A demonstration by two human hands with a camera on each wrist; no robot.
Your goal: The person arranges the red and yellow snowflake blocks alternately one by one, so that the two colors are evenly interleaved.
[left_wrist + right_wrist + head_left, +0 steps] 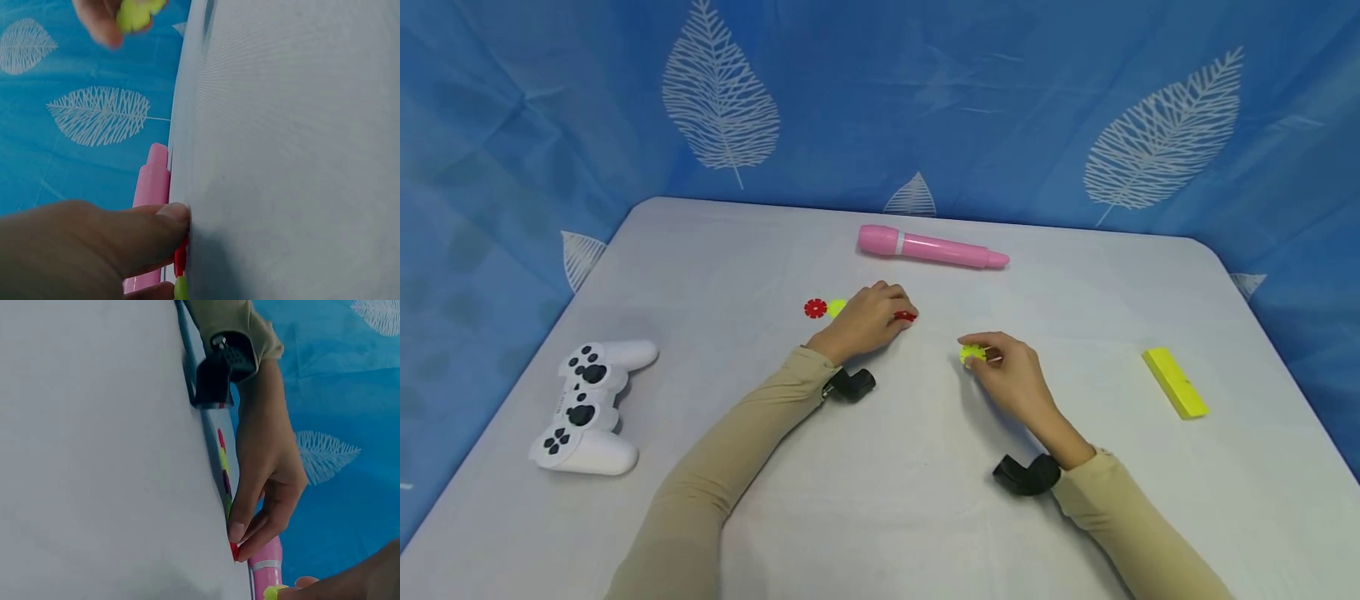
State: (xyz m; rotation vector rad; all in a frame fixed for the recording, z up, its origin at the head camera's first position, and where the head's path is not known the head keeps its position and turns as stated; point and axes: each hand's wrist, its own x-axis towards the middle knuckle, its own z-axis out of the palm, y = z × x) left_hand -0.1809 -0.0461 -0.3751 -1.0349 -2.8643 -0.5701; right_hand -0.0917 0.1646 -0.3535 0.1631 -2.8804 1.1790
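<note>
My left hand (pixel 867 321) pinches a red notched disc (pixel 906 316) at the right end of a row of linked discs lying on the table. A red disc (pixel 816 308) and a yellow disc (pixel 837 308) show at the row's left end; the hand covers the middle in the head view. From the right wrist view, a purple disc (pixel 226 481) and a green disc (pixel 229 504) are visible between them. Raised off the table to the right, my right hand (pixel 1013 379) holds a separate yellow-green notched disc (pixel 973 354) between thumb and fingers, apart from the row.
Behind the hands lies a pink microphone-shaped object (pixel 936 248). A white game controller (pixel 587 408) rests at the left, and a yellow block (pixel 1176 383) at the right. A blue leaf-patterned cloth (pixel 925 100) hangs beyond the white table (pixel 865 517).
</note>
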